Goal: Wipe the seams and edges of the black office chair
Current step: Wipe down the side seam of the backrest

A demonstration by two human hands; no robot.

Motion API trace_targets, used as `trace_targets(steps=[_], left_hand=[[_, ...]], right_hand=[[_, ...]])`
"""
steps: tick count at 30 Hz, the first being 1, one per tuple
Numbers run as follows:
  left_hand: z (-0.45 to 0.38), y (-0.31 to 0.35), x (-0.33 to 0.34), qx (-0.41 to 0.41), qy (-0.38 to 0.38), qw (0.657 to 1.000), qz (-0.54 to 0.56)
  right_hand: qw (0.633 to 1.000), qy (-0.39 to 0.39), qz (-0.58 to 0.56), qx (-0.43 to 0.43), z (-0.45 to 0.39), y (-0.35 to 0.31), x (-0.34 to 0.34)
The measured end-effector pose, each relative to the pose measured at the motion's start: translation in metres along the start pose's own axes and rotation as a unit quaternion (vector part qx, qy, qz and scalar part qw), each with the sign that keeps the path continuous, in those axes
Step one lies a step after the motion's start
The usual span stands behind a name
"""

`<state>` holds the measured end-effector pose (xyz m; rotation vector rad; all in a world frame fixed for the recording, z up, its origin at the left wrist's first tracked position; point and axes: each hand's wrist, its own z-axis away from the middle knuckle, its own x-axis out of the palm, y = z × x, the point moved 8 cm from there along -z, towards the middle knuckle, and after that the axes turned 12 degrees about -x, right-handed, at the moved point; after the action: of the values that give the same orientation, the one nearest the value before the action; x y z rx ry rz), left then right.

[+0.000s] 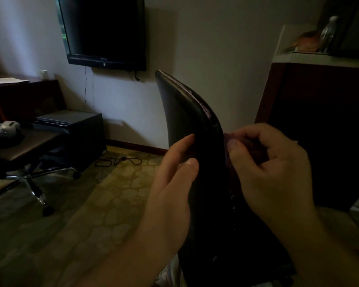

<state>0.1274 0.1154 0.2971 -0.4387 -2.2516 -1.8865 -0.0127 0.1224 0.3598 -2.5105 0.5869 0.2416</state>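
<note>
From the head camera, the room is dim. The black office chair [195, 129] stands right in front of the person, seen from the side, so its back looks like a thin, curved blade going up toward the wall. It looks smooth and a bit shiny, and a stitched seam [203, 109] runs along its top edge.

The left hand [174, 179] rests on the near side of the chair back, fingers mostly straight, thumb pressing the edge to keep it steady. The right hand [272, 168] is curled around a dark purple cloth [229, 141] and pushes it against the far edge.

The wiping looks like it is in the middle. The cloth is about halfway up the edge. The seam above it has not been reached, I think, but it is too dark to see which parts are clean.
</note>
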Motion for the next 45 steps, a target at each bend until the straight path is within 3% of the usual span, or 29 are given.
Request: trace_targets(steps=[4,8,18,24,28,31,37,40,45], left_hand=[[0.007,-0.024,0.001,-0.026,0.001,0.999,-0.023],[0.014,-0.056,-0.009,-0.014,0.036,0.995,-0.096],[0.015,-0.102,-0.04,-0.005,0.154,0.96,-0.232],[0.012,-0.128,-0.064,-0.019,0.201,0.947,-0.251],[0.007,-0.144,-0.053,-0.017,0.138,0.915,-0.38],[0.0,-0.155,-0.046,-0.04,0.087,0.905,-0.415],[-0.026,-0.132,-0.044,0.026,0.099,0.901,-0.421],[-0.037,-0.126,-0.054,0.015,0.139,0.9,-0.412],[-0.049,-0.126,-0.059,0.012,0.139,0.885,-0.444]], right_hand=[[0.999,0.028,-0.001,0.033,0.018,0.014,0.005],[0.998,0.051,0.023,0.007,0.019,0.012,0.014],[0.996,-0.071,0.038,-0.035,0.007,0.02,0.069],[0.998,-0.057,0.018,0.024,0.043,0.048,0.075],[0.989,-0.047,-0.01,0.138,0.062,0.086,0.069],[0.977,-0.037,-0.035,0.209,0.074,0.108,0.069],[0.974,-0.054,0.006,0.22,0.072,0.136,0.07],[0.969,-0.063,-0.007,0.239,0.072,0.152,0.073],[0.966,-0.103,-0.004,0.235,0.074,0.167,0.086]])
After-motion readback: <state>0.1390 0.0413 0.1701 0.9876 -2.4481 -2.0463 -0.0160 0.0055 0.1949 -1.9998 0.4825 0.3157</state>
